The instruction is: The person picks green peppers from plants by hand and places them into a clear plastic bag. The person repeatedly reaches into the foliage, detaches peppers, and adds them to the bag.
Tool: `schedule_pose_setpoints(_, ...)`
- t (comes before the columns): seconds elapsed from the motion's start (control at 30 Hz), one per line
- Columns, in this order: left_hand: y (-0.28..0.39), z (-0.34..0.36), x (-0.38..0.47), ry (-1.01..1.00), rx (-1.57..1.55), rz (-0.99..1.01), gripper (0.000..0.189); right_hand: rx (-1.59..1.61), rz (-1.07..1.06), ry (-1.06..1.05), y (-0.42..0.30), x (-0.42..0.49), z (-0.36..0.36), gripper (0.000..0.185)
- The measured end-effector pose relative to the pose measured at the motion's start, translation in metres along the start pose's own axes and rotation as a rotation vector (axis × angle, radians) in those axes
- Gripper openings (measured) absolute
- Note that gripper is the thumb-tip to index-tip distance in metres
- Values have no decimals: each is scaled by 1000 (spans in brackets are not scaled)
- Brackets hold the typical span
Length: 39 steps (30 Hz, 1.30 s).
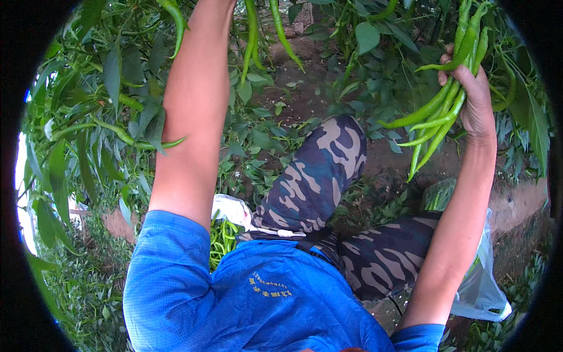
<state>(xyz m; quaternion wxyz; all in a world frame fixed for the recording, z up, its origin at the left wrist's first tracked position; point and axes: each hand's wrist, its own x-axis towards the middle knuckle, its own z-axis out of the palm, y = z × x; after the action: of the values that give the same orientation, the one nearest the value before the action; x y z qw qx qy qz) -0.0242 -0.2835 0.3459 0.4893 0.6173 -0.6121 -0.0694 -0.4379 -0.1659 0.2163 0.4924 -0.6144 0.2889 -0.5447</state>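
Observation:
My right hand [475, 97], raised at the upper right, is closed around a bunch of long green chili peppers [433, 110], with pepper ends sticking out above and below the fist. My left arm reaches up past the top edge, so my left hand is out of view. Near that forearm, green peppers hang from the plants, one [178, 26] to its left and others [281, 35] to its right. Another curved pepper [127, 136] crosses in front of my upper arm. More picked peppers [223, 237] lie by my left hip, beside white plastic [231, 210].
Leafy pepper plants [57, 167] stand on both sides, with bare soil [308, 83] and low leaves between them. My legs in camouflage trousers [308, 176] are bent below. A translucent plastic bag [479, 281] lies beyond my right forearm, with green contents showing near its top.

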Motion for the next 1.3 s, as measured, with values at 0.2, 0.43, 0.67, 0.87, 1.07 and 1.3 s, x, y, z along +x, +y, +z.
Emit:
schedule_pose_setpoints(0.2, 31, -1, -38, -384, -332, 74, 40, -51, 79, -60, -4, -4, -3, 48)
schedule_pose_setpoints(0.43, 93, 52, -92, -770, -1125, -323, 27, 57, 63, 14, -16, -6, 36, 52)
schedule_pose_setpoints(0.67, 125, 115, -132, -368, -1388, -169, 37, 415, 211, -142, -20, -8, 58, 62)
schedule_pose_setpoints(0.87, 135, 128, -145, -92, -1338, -91, 41, 742, 286, -189, -12, -12, 59, 61)
schedule_pose_setpoints(1.07, 135, 125, -156, -23, -1263, -16, 32, 471, 324, -121, -16, -11, 63, 45)
schedule_pose_setpoints(1.3, 78, 101, -170, 35, -700, 120, 25, -169, 256, 92, -15, -9, 32, 46)
